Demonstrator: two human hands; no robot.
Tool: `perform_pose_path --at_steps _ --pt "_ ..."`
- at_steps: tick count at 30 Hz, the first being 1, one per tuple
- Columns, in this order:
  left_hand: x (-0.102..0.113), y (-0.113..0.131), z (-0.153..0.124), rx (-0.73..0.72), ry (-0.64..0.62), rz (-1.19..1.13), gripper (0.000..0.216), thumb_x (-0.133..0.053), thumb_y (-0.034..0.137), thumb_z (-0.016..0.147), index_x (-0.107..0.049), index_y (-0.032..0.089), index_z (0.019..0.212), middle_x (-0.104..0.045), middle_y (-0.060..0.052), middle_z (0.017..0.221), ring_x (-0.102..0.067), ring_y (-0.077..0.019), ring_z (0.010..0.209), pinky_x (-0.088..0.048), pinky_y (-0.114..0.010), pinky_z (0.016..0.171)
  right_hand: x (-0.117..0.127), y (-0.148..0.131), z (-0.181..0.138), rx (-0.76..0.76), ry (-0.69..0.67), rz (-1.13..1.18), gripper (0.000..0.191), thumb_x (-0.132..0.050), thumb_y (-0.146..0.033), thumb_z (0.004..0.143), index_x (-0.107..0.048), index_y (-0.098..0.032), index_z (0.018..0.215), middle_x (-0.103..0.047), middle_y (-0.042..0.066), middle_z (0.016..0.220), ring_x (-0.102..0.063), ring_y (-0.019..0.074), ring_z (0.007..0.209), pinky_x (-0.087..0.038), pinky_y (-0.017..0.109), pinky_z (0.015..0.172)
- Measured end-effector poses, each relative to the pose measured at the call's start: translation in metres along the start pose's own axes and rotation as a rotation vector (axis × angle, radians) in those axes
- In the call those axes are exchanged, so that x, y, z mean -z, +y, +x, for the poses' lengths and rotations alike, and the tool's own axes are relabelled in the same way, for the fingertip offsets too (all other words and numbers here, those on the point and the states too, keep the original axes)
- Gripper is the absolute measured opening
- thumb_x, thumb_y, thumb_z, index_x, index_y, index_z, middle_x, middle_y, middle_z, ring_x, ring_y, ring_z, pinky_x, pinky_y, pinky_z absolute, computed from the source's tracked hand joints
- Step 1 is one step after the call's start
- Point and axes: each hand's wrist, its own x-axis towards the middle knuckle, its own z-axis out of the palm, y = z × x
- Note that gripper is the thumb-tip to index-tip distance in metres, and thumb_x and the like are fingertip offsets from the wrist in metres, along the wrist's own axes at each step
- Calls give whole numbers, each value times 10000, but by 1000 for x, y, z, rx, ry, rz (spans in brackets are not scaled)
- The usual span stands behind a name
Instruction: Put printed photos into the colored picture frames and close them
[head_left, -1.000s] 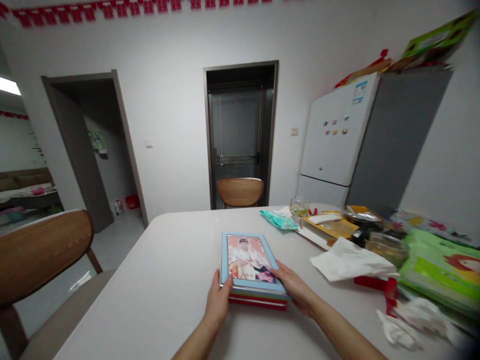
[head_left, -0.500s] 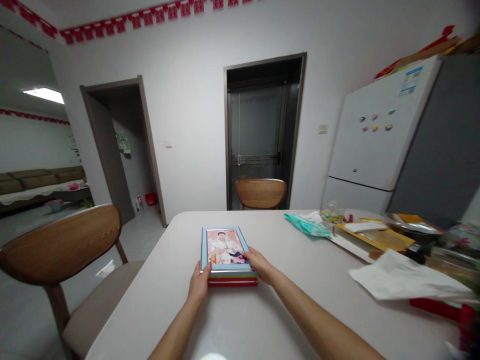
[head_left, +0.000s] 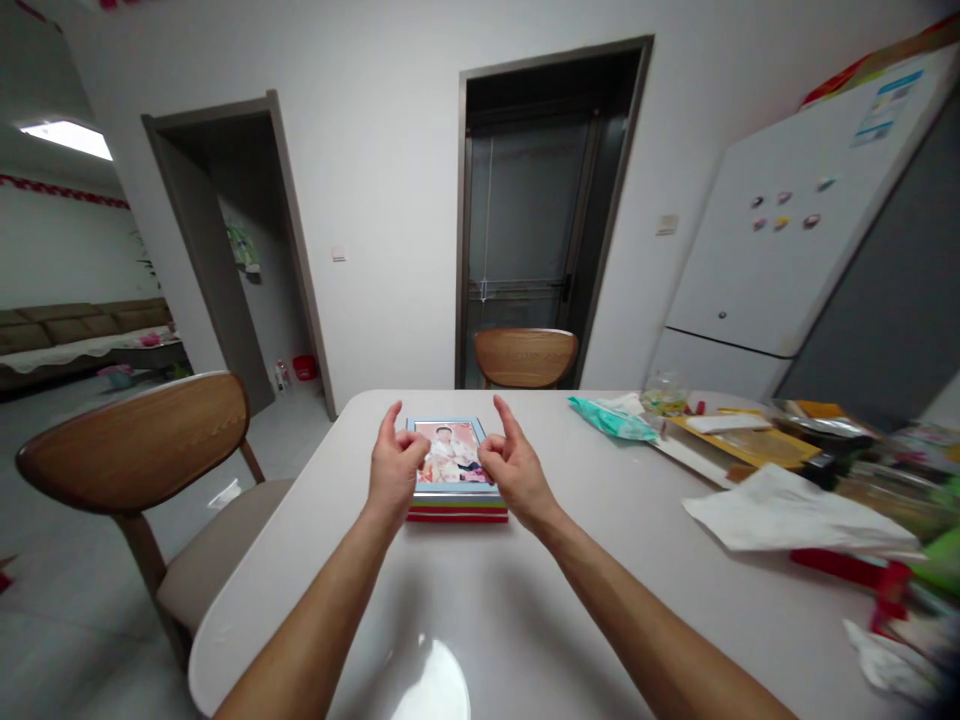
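A light-blue photo frame (head_left: pixel 453 487) with a picture of a person in pale clothes tops a small stack on the white table. Green and red edges (head_left: pixel 457 517) of the items beneath it show at the front. Above the stack's left side, my left hand (head_left: pixel 393 468) is raised, index finger stretched up and thumb bent inward. My right hand (head_left: pixel 517 470) mirrors it at the right side, index finger also pointing up. Neither hand holds anything; both partly cover the frame's sides from my view. The other fingers of each hand are mostly hidden.
On the right of the table (head_left: pixel 600 560) lie a teal tissue packet (head_left: pixel 613 420), a glass jar (head_left: pixel 664 396), a yellow envelope (head_left: pixel 772 443) and crumpled white paper (head_left: pixel 802 510). A wooden chair (head_left: pixel 142 450) stands at the left, another (head_left: pixel 525 357) behind the far edge.
Both hands have let go of the stack's sides and lifted, with index fingers now pointing up. The stack stays on the table. The camera view has tilted down somewhat.
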Motion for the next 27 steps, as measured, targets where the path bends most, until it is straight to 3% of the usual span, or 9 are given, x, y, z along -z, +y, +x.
perform_pose_path --at_steps 3,5,12,14,16,18,21,25,27 --pt "-28 45 -19 -115 -361 -298 754 -555 131 630 -206 293 1278 -469 104 543 -417 -47 461 -353 -179 505 -10 -46 -8 96 -126 371 796 -454 -147 643 -67 -340 1312 -361 -105 515 -290 65 415 -298 183 425" --pt "-38 60 -30 -109 -474 -419 818 -563 118 604 -154 273 1295 -471 104 537 -417 -49 459 -341 -173 486 -11 -63 -11 86 -154 489 794 -454 -138 626 -101 -340 1308 -358 -104 508 -277 60 408 -281 182 416" --pt "-40 45 -36 -49 -492 -500 815 -576 119 617 -144 278 1290 -486 99 550 -447 -63 490 -342 -184 496 -5 -55 -18 7 -162 561 774 -496 -130 620 -168 -322 1294 -398 -110 503 -299 54 403 -262 176 406" --pt "-38 34 -34 14 -434 -494 779 -628 157 601 -225 272 1258 -505 95 572 -448 -53 493 -346 -181 515 -4 -44 -20 -37 -130 575 657 -515 -179 649 -279 -283 1253 -416 -102 494 -322 57 401 -255 175 398" --pt "-32 21 -29 129 -351 -455 607 -673 268 588 -408 215 1131 -533 70 598 -458 -44 493 -344 -167 509 -2 -29 -21 -152 -62 581 407 -516 -287 683 -479 -205 1079 -445 -78 493 -343 54 389 -252 177 383" --pt "-25 8 -23 255 -310 -398 401 -626 454 610 -545 137 841 -530 40 548 -449 -39 443 -310 -152 439 2 -16 -20 -333 27 582 278 -491 -412 695 -565 -151 754 -466 -49 484 -358 51 369 -250 180 366" --pt "-17 -4 -15 379 -365 -326 574 -379 679 654 -457 140 474 -418 38 366 -336 -30 298 -178 -153 326 5 -9 -12 -548 32 573 485 -404 -561 705 -409 -156 438 -430 -36 407 -333 49 319 -220 180 334" --pt "-22 5 -12 436 -481 -270 679 -163 750 651 -386 166 386 -346 41 296 -244 -30 241 -111 -170 309 1 -30 2 -559 -183 562 616 -231 -687 708 -276 -177 367 -322 -51 310 -211 37 260 -137 179 305" --pt "-29 15 -13 427 -510 -246 690 -120 751 651 -375 170 380 -325 45 286 -231 -30 240 -111 -173 314 -3 -44 8 -533 -222 530 616 -210 -699 705 -263 -186 369 -298 -56 297 -187 36 254 -115 180 300"
